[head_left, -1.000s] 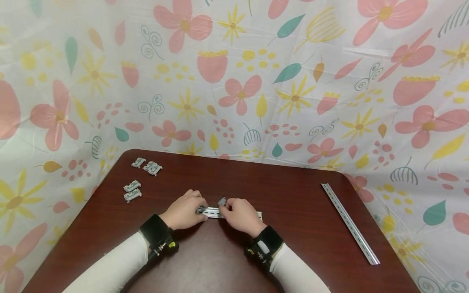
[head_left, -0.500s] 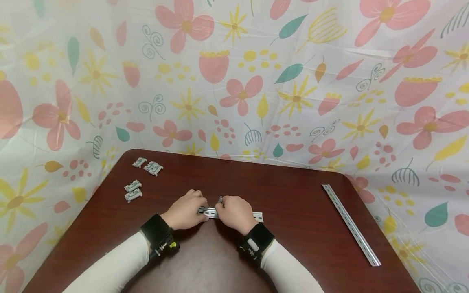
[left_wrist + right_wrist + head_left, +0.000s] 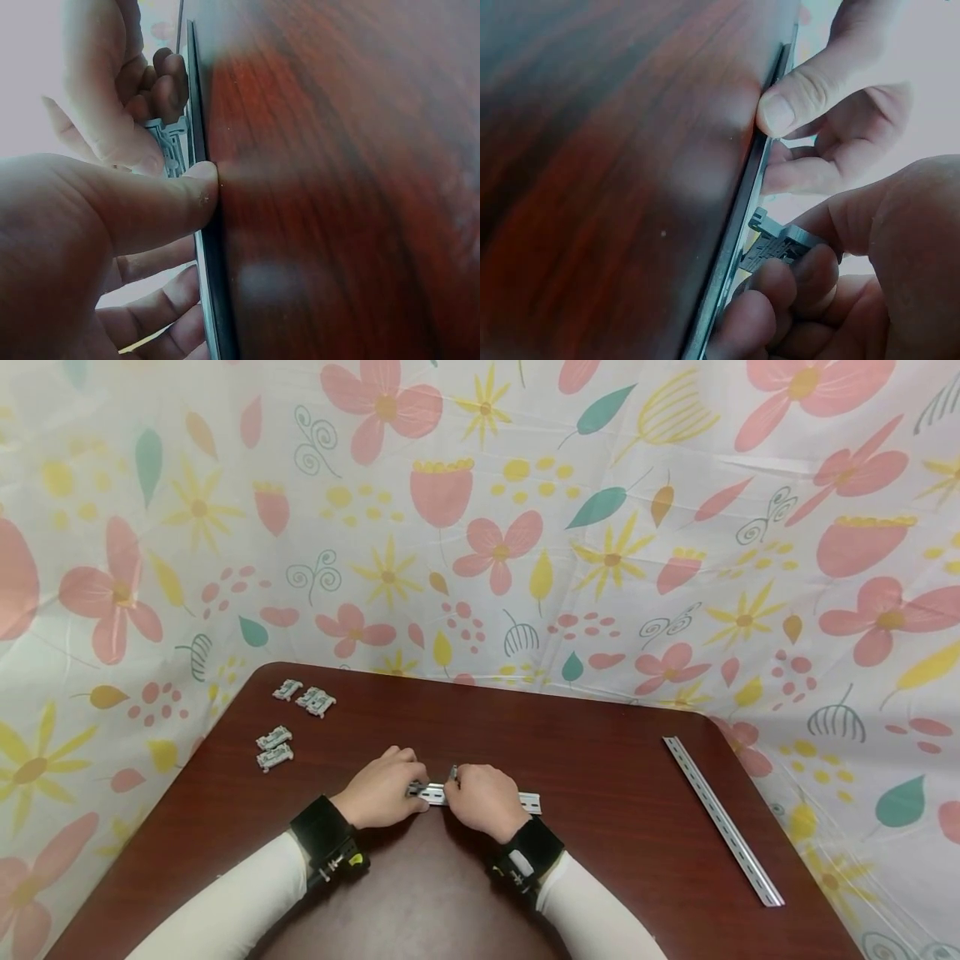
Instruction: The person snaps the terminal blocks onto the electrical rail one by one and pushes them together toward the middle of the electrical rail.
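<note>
A short slotted metal DIN rail (image 3: 531,802) lies across the middle of the table. My left hand (image 3: 380,789) grips its left part, thumb along the near edge and fingers behind, as the left wrist view shows. A small grey piece (image 3: 415,787) shows at the rail's left end beside those fingers. My right hand (image 3: 486,800) pinches a grey terminal block (image 3: 780,241) between thumb and fingers, just right of the left hand. In the right wrist view the block stands against the rail's face, its clipped foot right at the rail; the hand hides part of it.
Several light grey terminal blocks (image 3: 275,757) lie in two groups at the table's (image 3: 480,718) back left. A longer slotted rail (image 3: 723,822) lies slanted along the right side. A flower-printed curtain (image 3: 480,593) hangs behind the table.
My right hand has moved slightly left with the terminal block, bringing it closer to the left hand and turning it so less of it shows. The left hand stays on the rail.
</note>
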A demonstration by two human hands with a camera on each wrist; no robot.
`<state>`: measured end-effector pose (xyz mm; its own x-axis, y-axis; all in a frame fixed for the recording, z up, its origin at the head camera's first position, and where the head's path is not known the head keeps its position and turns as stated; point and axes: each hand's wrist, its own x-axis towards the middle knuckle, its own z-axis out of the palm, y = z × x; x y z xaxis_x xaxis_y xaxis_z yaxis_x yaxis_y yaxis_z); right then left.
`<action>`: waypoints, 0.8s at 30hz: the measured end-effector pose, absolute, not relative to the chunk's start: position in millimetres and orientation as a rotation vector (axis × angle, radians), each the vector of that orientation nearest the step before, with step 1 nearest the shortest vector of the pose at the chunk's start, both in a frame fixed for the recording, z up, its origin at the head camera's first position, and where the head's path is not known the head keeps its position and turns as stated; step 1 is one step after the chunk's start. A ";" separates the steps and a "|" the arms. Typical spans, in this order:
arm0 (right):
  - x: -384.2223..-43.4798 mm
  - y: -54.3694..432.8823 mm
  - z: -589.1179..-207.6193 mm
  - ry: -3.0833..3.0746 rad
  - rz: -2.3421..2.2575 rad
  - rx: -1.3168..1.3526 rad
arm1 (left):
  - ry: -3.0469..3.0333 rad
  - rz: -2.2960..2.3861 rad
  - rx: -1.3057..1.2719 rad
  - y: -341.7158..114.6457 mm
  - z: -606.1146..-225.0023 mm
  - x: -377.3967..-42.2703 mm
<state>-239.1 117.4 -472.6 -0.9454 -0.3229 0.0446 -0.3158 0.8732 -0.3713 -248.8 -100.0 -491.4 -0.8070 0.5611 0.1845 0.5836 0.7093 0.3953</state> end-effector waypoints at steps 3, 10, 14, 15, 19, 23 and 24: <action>-237.4 117.6 -472.6 3.023 -0.593 -0.531 | -2.867 -0.689 -0.945 -99.9 -491.1 -249.4; -234.8 116.5 -473.0 3.053 -0.560 -0.554 | -2.889 -0.716 -0.912 -100.2 -489.0 -248.9; -234.2 115.8 -473.1 3.062 -0.527 -0.561 | -2.890 -0.736 -0.903 -100.1 -488.4 -248.1; -234.2 115.7 -473.3 3.064 -0.515 -0.565 | -2.889 -0.742 -0.903 -100.1 -488.3 -248.0; -233.7 116.3 -473.1 3.060 -0.483 -0.584 | -2.884 -0.763 -0.902 -99.8 -487.9 -247.6; -232.3 116.5 -472.6 3.034 -0.473 -0.596 | -2.893 -0.776 -0.878 -100.9 -488.0 -247.6; -231.9 116.3 -472.5 3.025 -0.473 -0.600 | -2.896 -0.781 -0.869 -101.5 -488.1 -247.6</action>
<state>-231.9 116.3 -472.5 -0.9258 -0.3761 0.0374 -0.3696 0.8802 -0.2979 -247.6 -101.5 -488.1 -0.8450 0.5113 0.1565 0.5207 0.7203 0.4583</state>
